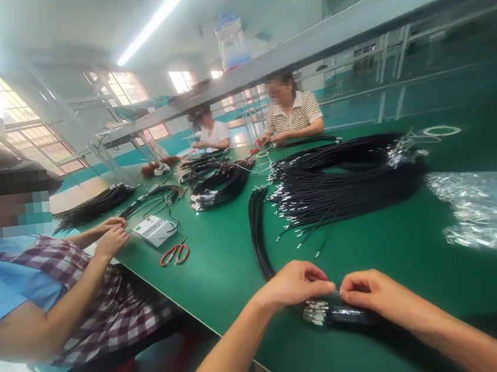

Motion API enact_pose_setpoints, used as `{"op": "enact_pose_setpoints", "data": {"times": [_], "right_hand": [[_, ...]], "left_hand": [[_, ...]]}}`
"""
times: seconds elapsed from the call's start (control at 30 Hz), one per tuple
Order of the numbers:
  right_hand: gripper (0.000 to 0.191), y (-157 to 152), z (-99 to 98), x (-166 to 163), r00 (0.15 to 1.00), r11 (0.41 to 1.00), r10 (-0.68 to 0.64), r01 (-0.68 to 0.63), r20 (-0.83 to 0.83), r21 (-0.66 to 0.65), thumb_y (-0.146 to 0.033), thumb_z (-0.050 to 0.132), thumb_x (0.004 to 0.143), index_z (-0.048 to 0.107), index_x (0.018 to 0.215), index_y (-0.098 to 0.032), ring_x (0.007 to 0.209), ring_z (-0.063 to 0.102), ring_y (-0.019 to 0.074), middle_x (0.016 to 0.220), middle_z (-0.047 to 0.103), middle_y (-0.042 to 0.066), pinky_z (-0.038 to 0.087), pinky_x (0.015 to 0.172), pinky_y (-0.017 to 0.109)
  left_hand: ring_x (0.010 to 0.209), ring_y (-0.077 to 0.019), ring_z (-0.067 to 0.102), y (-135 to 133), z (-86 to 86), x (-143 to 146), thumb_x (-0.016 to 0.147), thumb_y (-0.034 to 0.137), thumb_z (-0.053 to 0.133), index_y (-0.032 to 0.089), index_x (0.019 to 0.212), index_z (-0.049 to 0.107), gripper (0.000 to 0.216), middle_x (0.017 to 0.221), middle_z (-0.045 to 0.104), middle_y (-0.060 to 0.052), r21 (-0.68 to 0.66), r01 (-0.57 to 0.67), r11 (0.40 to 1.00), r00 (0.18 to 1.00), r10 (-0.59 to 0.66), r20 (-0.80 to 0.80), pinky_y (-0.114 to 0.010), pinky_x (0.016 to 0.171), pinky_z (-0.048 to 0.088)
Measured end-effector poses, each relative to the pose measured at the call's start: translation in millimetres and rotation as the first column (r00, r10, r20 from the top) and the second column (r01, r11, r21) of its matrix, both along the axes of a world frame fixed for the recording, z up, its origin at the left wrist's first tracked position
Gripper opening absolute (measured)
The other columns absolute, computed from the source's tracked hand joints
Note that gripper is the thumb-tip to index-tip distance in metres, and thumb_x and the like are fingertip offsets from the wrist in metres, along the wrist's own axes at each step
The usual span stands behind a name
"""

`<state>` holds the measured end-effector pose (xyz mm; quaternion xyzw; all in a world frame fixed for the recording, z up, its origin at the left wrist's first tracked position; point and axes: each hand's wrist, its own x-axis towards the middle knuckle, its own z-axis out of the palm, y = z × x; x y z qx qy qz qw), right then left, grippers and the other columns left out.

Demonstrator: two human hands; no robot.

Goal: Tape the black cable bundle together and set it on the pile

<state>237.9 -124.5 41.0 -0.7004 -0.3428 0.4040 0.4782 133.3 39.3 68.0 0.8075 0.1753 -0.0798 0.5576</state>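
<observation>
My left hand (295, 282) and my right hand (371, 291) meet fingertip to fingertip near the front edge of the green table (221, 266). Between the pinched fingers is a small metal fitting on a black cord; which hand grips it I cannot tell for sure, both touch it. Just below the hands lies a small bundle of black cords with metal ends (328, 314). A strand of black cords (257, 232) runs from my left hand toward a large pile of black cords (346, 181) in the middle of the table.
A person in a checked apron sits at the left, hands by a white box (155, 230) and red-handled pliers (174, 254). Two more people work at the far end. More cord bundles (221, 183) lie between. Clear plastic bags (486, 214) lie at the right.
</observation>
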Motion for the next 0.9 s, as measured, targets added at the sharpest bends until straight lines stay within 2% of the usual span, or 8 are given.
{"op": "enact_pose_setpoints", "data": {"times": [0.07, 0.17, 0.33, 0.43, 0.57, 0.7, 0.83, 0.9], "right_hand": [[0.027, -1, 2.6, -1, 1.000, 1.000, -0.011, 0.011, -0.027, 0.000, -0.045, 0.058, 0.061, 0.059, 0.060, -0.018, 0.057, 0.038, 0.0132, 0.057, 0.050, -0.002, 0.026, 0.055, 0.025], [0.027, -2, 2.2, -2, 0.999, 1.000, -0.029, 0.029, -0.032, -0.010, -0.044, 0.059, 0.060, 0.059, 0.059, -0.017, 0.058, 0.040, 0.0134, 0.058, 0.052, -0.001, 0.028, 0.056, 0.025], [0.026, -3, -5.3, 0, 0.998, 0.999, -0.049, 0.048, -0.042, -0.017, -0.043, 0.057, 0.063, 0.059, 0.063, -0.017, 0.059, 0.043, 0.0133, 0.061, 0.056, 0.000, 0.030, 0.056, 0.025], [0.029, -1, -7.5, 2, 0.997, 1.000, -0.018, 0.019, -0.073, 0.001, -0.045, 0.057, 0.066, 0.060, 0.068, -0.016, 0.061, 0.046, 0.0137, 0.066, 0.060, 0.002, 0.031, 0.057, 0.025], [0.033, 3, -5.6, 2, 1.000, 0.999, 0.022, -0.022, -0.011, -0.033, -0.047, 0.060, 0.066, 0.061, 0.071, -0.014, 0.059, 0.043, 0.0123, 0.065, 0.057, 0.001, 0.026, 0.054, 0.025], [0.028, 5, -6.2, 1, 0.999, 1.000, -0.014, 0.014, -0.041, -0.011, -0.042, 0.058, 0.063, 0.060, 0.066, -0.014, 0.058, 0.046, 0.0126, 0.063, 0.061, 0.003, 0.030, 0.055, 0.025], [0.029, 4, -9.6, 0, 0.985, 0.994, -0.103, 0.105, -0.137, 0.007, -0.045, 0.055, 0.066, 0.058, 0.067, -0.016, 0.057, 0.050, 0.0129, 0.064, 0.062, 0.003, 0.035, 0.055, 0.024], [0.030, 4, -10.9, 0, 0.985, 0.994, -0.108, 0.111, -0.133, 0.013, -0.047, 0.054, 0.068, 0.058, 0.068, -0.017, 0.058, 0.051, 0.0130, 0.065, 0.062, 0.002, 0.036, 0.055, 0.024]], "left_hand": [[0.062, -0.0126, 0.052, -1, -0.6, 0, 0.063, 0.033, 0.074, 0.013, 0.081, 0.072, 0.027, 0.065, 0.062, 0.000, 0.011, 0.019, 1.000, 1.000, -0.019, -0.022, -0.022, 0.055, 0.038], [0.059, -0.0126, 0.052, -2, -2.9, 1, 0.064, 0.027, 0.068, 0.012, 0.072, 0.071, 0.017, 0.060, 0.061, 0.000, -0.026, 0.012, 1.000, 0.999, -0.013, -0.032, -0.023, 0.054, 0.038], [0.062, -0.0121, 0.055, -5, -5.1, -1, 0.068, 0.032, 0.064, 0.012, 0.077, 0.070, 0.023, 0.073, 0.066, -0.003, -0.131, -0.011, 0.991, 1.000, 0.012, 0.008, -0.023, 0.055, 0.040], [0.061, -0.0112, 0.054, -7, -5.4, -1, 0.069, 0.031, 0.063, 0.012, 0.076, 0.068, 0.022, 0.072, 0.064, -0.003, -0.159, -0.030, 0.987, 0.999, 0.036, 0.032, -0.022, 0.054, 0.038], [0.060, -0.0112, 0.053, -10, -6.3, 1, 0.069, 0.029, 0.064, 0.012, 0.075, 0.068, 0.019, 0.066, 0.062, -0.001, -0.176, -0.037, 0.984, 0.998, 0.046, 0.049, -0.022, 0.054, 0.037], [0.062, -0.0121, 0.055, -11, -7.3, 1, 0.070, 0.029, 0.064, 0.012, 0.078, 0.066, 0.019, 0.070, 0.064, -0.002, -0.202, -0.045, 0.978, 0.997, 0.058, 0.059, -0.024, 0.057, 0.040], [0.061, -0.0114, 0.055, -12, -9.4, -1, 0.071, 0.025, 0.062, 0.012, 0.082, 0.065, 0.017, 0.069, 0.063, -0.001, -0.206, -0.088, 0.975, 0.992, 0.104, 0.067, -0.024, 0.058, 0.041], [0.061, -0.0107, 0.054, -13, -11.4, -2, 0.073, 0.022, 0.060, 0.012, 0.086, 0.064, 0.017, 0.069, 0.062, -0.001, -0.204, -0.106, 0.973, 0.989, 0.124, 0.079, -0.023, 0.058, 0.040]]}}
